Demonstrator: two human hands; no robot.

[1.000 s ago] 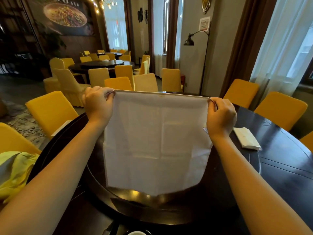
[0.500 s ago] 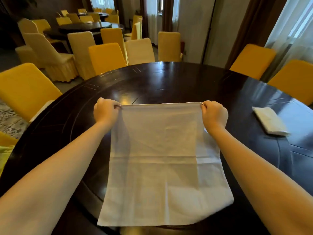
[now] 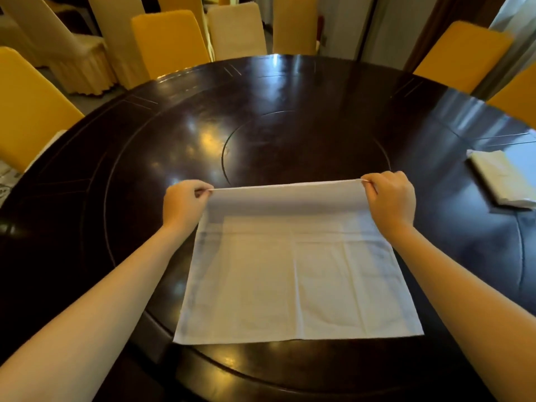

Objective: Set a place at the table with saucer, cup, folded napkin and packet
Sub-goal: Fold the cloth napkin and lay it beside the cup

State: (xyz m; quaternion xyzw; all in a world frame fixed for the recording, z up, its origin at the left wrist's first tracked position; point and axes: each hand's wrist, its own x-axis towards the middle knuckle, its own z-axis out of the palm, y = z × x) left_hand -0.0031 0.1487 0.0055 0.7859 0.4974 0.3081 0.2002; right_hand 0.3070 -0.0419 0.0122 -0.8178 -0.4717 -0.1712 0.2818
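Note:
A white cloth napkin [image 3: 298,274] lies spread open on the dark round table [image 3: 145,158], its near edge close to me. My left hand [image 3: 182,206] pinches the far left corner and my right hand [image 3: 391,198] pinches the far right corner. The far edge is lifted a little off the wood and stretched taut between them. Crease lines cross the cloth. No saucer, cup or packet is in view.
A second folded white cloth [image 3: 503,177] rests on the table at the right. A raised round turntable [image 3: 304,146] fills the table's middle. Yellow and cream covered chairs [image 3: 168,39] ring the table and stand further back.
The napkin hung upright in front of me a second ago. Both hands have lowered it, and now most of it lies flat on the table. My view has tilted downward.

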